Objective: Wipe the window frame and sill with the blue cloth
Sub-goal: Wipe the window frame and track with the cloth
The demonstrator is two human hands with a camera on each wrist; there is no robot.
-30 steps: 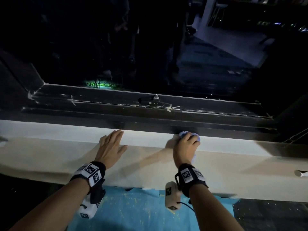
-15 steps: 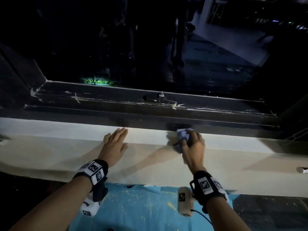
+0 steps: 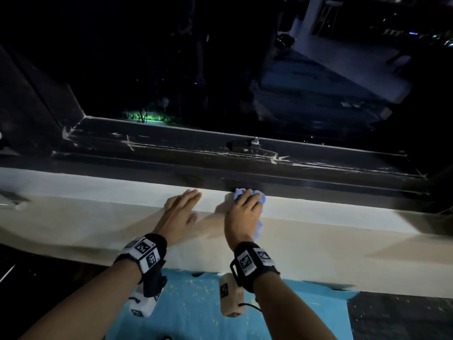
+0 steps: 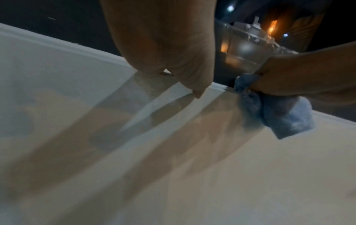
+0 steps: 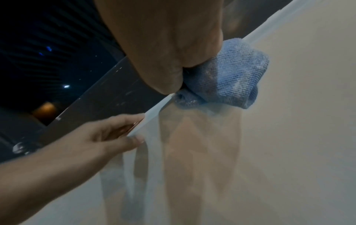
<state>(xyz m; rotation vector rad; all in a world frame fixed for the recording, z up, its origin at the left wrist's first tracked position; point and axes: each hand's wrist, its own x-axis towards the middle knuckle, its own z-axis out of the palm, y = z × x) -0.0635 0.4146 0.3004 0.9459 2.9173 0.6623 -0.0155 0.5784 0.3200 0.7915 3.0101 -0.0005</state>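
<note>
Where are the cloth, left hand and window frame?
cloth (image 5: 227, 79): right wrist view, on the ribbed fold below the palm.
left hand (image 3: 180, 213): head view, on the back of the hand.
window frame (image 3: 171, 165): head view, on the dark bottom rail.

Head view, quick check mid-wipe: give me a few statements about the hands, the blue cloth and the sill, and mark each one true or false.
1. The right hand holds the blue cloth bunched in its grip. True.
2. The left hand also grips the cloth. False: it rests flat on the white sill, fingers straight, beside the right hand.
3. The cloth is at the sill's far edge, against the dark window frame. True.
4. The cloth is spread out flat. False: it is crumpled, with one end hanging below the hand.
5. The frame shows pale streaks. True.
</note>
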